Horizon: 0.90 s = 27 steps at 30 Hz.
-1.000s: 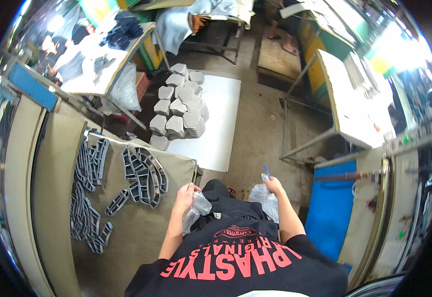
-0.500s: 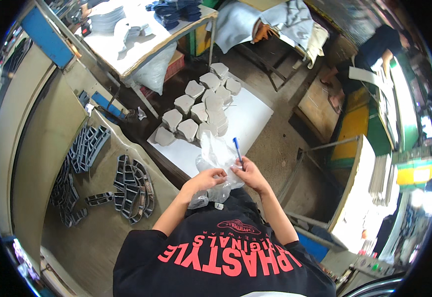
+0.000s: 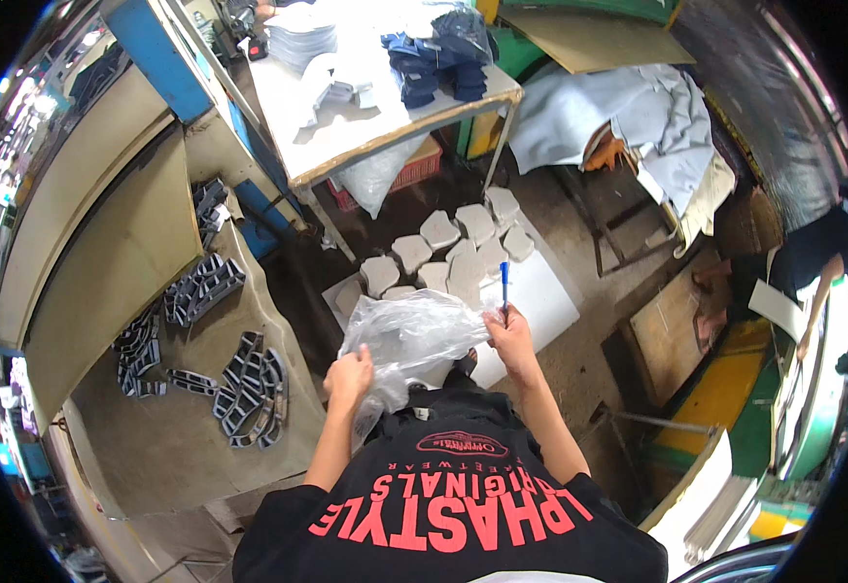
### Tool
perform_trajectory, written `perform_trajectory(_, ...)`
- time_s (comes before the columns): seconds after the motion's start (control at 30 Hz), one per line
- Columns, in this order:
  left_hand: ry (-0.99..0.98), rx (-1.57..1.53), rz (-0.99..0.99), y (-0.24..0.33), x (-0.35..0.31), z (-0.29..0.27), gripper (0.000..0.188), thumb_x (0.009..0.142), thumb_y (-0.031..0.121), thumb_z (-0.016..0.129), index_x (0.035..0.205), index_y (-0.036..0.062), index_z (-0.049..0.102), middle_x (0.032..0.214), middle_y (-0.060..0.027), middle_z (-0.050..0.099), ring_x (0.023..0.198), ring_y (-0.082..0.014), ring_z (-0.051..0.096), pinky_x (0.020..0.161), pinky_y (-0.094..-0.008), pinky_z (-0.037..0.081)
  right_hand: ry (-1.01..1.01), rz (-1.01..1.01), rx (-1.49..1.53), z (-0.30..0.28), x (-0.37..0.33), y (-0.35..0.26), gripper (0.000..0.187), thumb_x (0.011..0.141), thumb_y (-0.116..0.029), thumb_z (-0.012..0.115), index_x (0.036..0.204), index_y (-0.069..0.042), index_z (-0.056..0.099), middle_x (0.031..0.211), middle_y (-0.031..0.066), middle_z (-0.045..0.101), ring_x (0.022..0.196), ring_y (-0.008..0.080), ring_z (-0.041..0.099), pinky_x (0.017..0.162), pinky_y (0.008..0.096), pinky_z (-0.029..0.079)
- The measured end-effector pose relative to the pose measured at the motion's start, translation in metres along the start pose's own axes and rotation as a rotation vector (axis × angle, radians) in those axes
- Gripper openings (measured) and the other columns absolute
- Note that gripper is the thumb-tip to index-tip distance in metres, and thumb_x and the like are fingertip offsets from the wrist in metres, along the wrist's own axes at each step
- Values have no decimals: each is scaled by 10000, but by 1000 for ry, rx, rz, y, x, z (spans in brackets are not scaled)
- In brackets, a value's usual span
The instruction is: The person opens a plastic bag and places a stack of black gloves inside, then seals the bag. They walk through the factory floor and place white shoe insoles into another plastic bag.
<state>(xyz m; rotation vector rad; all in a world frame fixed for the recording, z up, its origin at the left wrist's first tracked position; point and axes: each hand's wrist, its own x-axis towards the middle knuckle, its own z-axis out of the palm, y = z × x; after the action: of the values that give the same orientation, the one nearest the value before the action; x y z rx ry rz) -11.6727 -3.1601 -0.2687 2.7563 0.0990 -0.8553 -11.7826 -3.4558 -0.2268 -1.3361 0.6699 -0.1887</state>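
Note:
A clear plastic bag [image 3: 409,335] is stretched wide between my two hands in front of my body. My left hand [image 3: 350,377] is closed on the bag's left edge. My right hand [image 3: 509,338] pinches the opposite edge and also keeps a blue pen [image 3: 504,284] upright between its fingers. Just beyond the bag, several stacks of pale, rounded cut pieces [image 3: 411,254] stand on a white sheet [image 3: 548,291] low down. The bag partly covers the nearest stacks.
Metal cutting dies [image 3: 249,391] lie on a worn surface [image 3: 152,466] at the left. A table [image 3: 385,133] with dark blue pieces [image 3: 438,60] and white stacks stands at the back. Pale sheets [image 3: 628,117] drape over a frame at the far right. Another person [image 3: 822,253] is at work on the right.
My hands have moved apart, the left one leftward, spreading the bunched bag open. The pen has stayed in my right hand. My view has shifted, so the background sits farther right.

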Motion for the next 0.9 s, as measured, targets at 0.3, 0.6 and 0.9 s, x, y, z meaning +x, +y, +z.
perform_trajectory(0.3, 464, -642, 107, 3, -9, -17, 334, 986, 254, 678, 803, -24, 648, 659, -109, 630, 589, -179, 563, 595, -350, 450, -328, 0, -373, -30, 131, -24, 205, 926, -212, 719, 953, -26, 638, 782, 9, 594, 710, 111, 519, 642, 308, 451)
perform_trajectory(0.6, 770, -977, 75, 4, 12, -21, 336, 1001, 154, 667, 702, 33, 571, 636, 69, 483, 583, -34, 390, 523, -263, 298, -564, -107, -666, -8, 218, -48, 349, 1020, -357, 585, 1032, -12, 634, 939, 182, 690, 866, 307, 655, 774, 388, 522)
perform_trajectory(0.9, 714, -974, 211, 33, 120, -112, 343, 1000, 132, 635, 690, 61, 508, 652, 81, 426, 605, -24, 360, 529, -266, 265, -296, -176, -690, 49, 321, -86, 228, 1013, -238, 498, 1099, -37, 563, 853, 131, 629, 743, 262, 628, 644, 416, 516)
